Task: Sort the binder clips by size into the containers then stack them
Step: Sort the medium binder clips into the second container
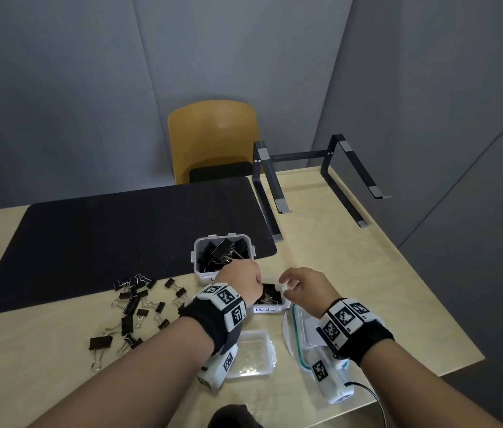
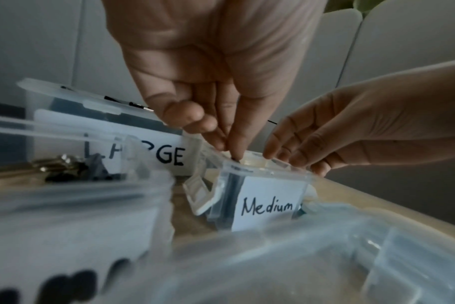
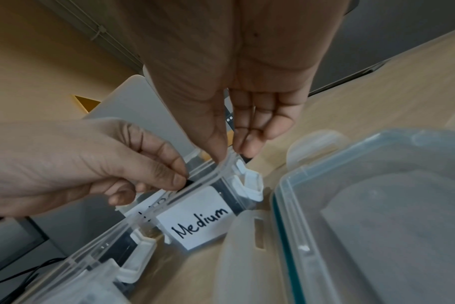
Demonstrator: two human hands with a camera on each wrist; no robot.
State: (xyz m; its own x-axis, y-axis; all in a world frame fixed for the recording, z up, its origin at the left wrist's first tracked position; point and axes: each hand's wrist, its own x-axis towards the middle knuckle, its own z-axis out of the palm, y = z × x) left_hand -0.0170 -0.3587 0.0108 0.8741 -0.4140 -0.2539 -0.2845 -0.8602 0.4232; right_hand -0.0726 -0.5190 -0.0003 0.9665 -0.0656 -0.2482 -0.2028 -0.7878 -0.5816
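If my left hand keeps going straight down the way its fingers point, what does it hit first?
Most likely the binder clips inside the Medium container: the left hand pinches something small and dark just over its rim, though the depth is unclear.

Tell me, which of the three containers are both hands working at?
The container labelled "Medium", between the far one full of large clips and the near one. The left hand and the right hand meet at its rim.

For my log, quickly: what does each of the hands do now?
Left hand: pinches a clip over the Medium box.
Right hand: holds nothing; fingertips touch the box rim.
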